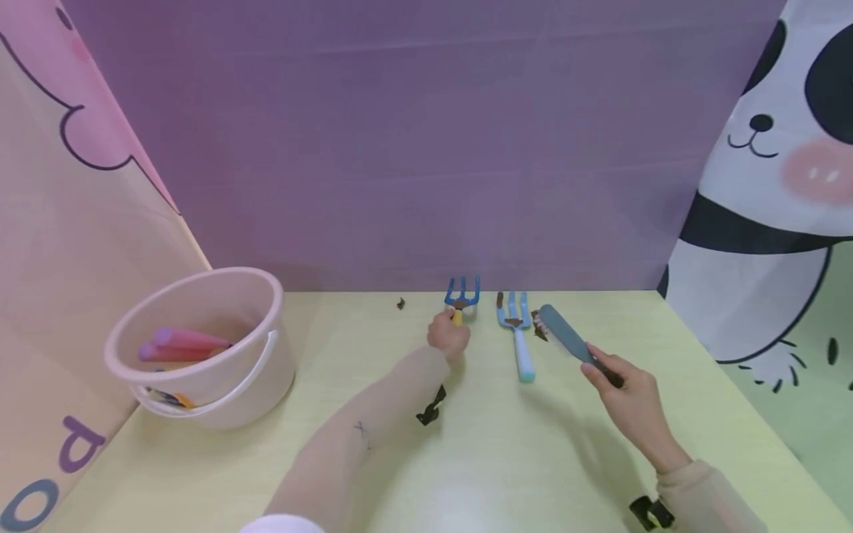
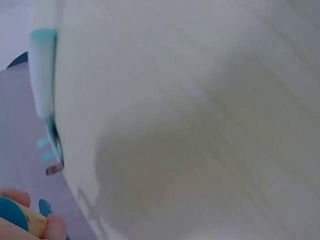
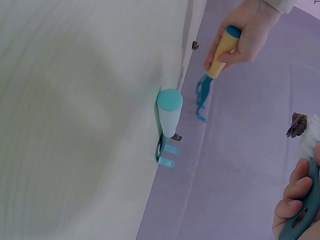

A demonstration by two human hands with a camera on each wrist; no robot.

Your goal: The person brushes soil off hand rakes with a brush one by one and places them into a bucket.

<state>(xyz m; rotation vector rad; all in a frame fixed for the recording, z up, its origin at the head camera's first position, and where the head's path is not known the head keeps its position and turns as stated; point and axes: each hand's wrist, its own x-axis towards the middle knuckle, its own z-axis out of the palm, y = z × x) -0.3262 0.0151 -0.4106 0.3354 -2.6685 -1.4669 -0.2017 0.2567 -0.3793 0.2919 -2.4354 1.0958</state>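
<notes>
Left hand [image 1: 449, 334] curled round yellow fork [image 3: 227, 45], held above surface [image 1: 493, 459]; right hand [image 1: 631, 402] wrapped round brush [image 1: 565, 332], brown clump [image 3: 298, 124] at its bristles; white fork [image 1: 523, 357] lies between hands; bucket [image 1: 229, 409] well left.

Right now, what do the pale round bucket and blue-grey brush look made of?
Pale round bucket: likely plastic, smooth satin; thick rounded rim, evenly coloured wall. Blue-grey brush: probably moulded plastic, matte, slotted handle; white bristles perhaps nylon, fibre unclear.
</notes>
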